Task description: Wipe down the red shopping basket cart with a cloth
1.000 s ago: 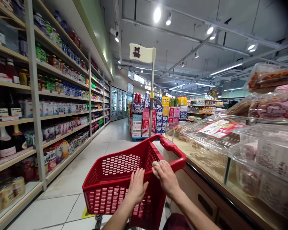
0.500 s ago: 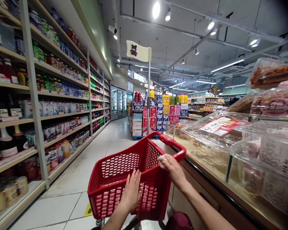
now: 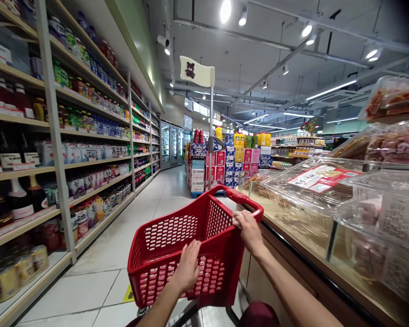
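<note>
A red plastic shopping basket (image 3: 177, 236) on a wheeled frame stands in the aisle right in front of me. My left hand (image 3: 188, 267) lies on its near rim, fingers stretched flat over the edge, holding nothing. At the right rear corner, just below the red handle (image 3: 240, 198), my right hand (image 3: 248, 229) is closed around the rim. Inside, the basket looks empty. A thin pole with a white bear flag (image 3: 197, 71) rises from behind the basket.
Long shelves (image 3: 88, 163) of bottles, jars and cans line the left side. A wooden counter (image 3: 293, 227) with clear lidded food boxes (image 3: 313, 181) runs close on the right. A stacked carton display (image 3: 221, 163) and glass-door fridges (image 3: 170, 143) stand ahead down the tiled aisle.
My right hand, which held something pale over the basket's middle, has shifted right and up to grip the rim's corner. The basket has rolled slightly forward and right.
</note>
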Action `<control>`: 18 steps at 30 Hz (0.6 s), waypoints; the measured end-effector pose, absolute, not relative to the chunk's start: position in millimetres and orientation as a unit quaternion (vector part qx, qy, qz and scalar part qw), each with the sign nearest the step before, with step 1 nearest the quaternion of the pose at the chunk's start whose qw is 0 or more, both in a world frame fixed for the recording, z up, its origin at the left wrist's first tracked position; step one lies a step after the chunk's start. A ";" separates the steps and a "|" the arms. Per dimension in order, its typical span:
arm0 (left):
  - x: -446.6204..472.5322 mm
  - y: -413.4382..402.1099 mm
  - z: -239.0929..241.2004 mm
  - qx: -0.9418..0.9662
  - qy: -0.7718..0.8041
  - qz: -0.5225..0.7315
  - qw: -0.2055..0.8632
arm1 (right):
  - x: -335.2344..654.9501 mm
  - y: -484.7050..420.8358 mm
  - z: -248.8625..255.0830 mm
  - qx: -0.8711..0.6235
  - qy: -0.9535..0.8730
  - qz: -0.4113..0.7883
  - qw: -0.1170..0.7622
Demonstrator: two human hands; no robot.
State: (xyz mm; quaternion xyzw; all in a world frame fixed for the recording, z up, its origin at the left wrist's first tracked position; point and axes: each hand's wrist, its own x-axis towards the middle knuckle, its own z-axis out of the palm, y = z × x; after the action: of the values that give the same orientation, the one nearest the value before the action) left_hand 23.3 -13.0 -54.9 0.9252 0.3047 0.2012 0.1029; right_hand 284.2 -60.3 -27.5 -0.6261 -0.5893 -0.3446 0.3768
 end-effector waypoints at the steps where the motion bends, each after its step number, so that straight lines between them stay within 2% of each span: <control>1: 21.2 -12.4 -54.3 0.926 0.305 0.199 0.102 | 280.1 -59.6 -30.3 -0.615 -0.609 -0.343 0.365; 5: 11.5 -10.3 -50.7 0.932 0.297 0.183 0.100 | 274.4 -60.4 -34.6 -0.579 -0.666 -0.342 0.323; 9: 2.9 -9.3 -50.2 0.932 0.303 0.179 0.082 | 277.9 -63.7 -28.4 -0.633 -0.576 -0.355 0.376; 14: -13.2 -2.7 -49.7 0.929 0.314 0.181 0.077 | 241.1 -55.2 -36.6 -0.541 -0.686 -0.324 0.364; 18: -20.0 2.1 -40.9 0.918 0.340 0.186 0.085 | 266.0 -57.7 -20.0 -0.589 -0.618 -0.303 0.424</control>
State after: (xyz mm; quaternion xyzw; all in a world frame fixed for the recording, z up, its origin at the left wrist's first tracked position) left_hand -20.0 2.1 -40.9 0.9180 0.3398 0.1861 0.0846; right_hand 266.0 -57.7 -20.0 -0.5888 -0.6176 -0.3031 0.4243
